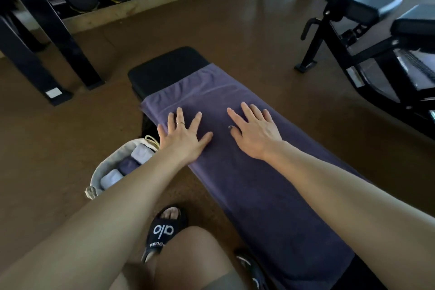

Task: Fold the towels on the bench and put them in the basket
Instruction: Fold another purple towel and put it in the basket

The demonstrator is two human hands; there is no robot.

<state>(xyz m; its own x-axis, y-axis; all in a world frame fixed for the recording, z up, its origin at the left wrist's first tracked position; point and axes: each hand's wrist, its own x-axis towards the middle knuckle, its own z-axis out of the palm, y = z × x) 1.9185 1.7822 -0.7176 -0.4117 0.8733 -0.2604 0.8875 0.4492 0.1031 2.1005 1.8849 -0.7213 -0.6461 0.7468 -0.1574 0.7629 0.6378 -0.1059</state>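
Gym flooring surrounds a black padded tabletop where a purple towel lies spread lengthwise, not yet folded. Both hands, the left hand and the right hand, press flat on it with fingers splayed wide, gripping nothing. Beside the tabletop's left edge, a basket on the floor already holds several folded towels, so the job looks well along.

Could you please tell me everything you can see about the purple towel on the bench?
The purple towel is a soft, plain cloth spread lengthwise along the black bench, covering all but its far end, with faint creases there. The left hand and right hand press flat on it, fingers spread.
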